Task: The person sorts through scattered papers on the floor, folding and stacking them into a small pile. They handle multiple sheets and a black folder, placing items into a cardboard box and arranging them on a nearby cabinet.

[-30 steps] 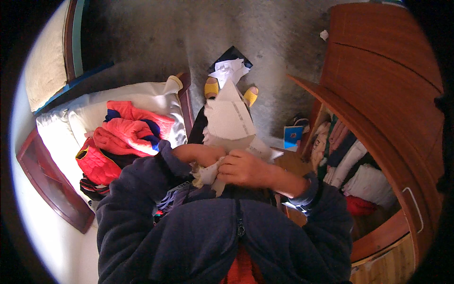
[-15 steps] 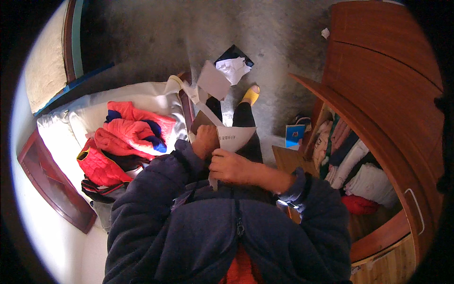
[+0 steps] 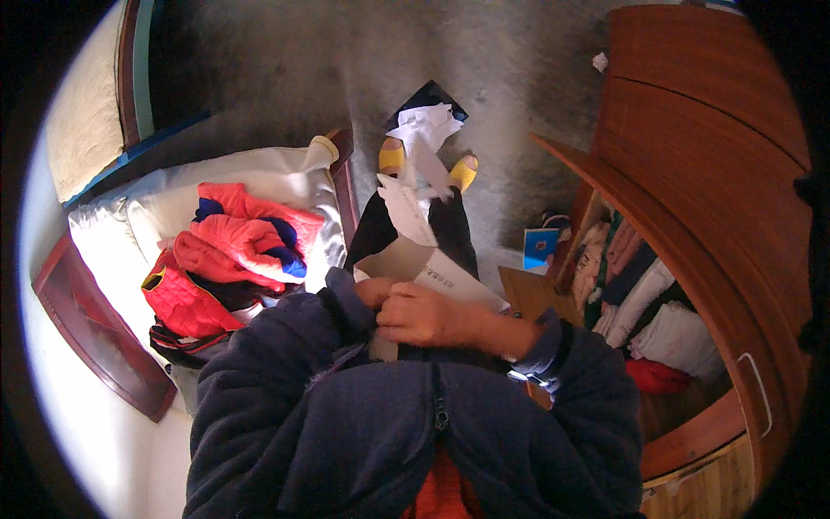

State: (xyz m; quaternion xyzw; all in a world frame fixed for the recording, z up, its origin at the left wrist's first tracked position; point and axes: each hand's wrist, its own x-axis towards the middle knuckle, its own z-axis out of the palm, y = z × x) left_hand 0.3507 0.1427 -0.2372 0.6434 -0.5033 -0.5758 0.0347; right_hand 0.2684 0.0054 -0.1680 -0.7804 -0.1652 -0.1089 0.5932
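Close to my belly I hold an opened-out white cardboard carton (image 3: 399, 259) with dark print on one panel. My left hand (image 3: 372, 292) is closed on its near edge, partly hidden behind my right hand (image 3: 424, 315). The right hand's fingers are curled against the left, also gripping the card. A small pale corner shows below my fingers. Beyond the carton, a ragged white strip (image 3: 406, 210) and a greyish panel (image 3: 429, 169) extend toward my feet; whether they are joined to it I cannot tell.
Crumpled white paper (image 3: 427, 124) lies on a black item (image 3: 432, 93) on the floor by my yellow slippers (image 3: 464, 173). Red clothes (image 3: 233, 242) lie on a bed at left. At right stand an open wooden cabinet (image 3: 692, 173) with folded clothes and a blue booklet (image 3: 540, 246).
The carton has tipped lower and spread wider, its printed panel swinging right. The greyish panel and ragged strip have moved down and right. Both slippers now show.
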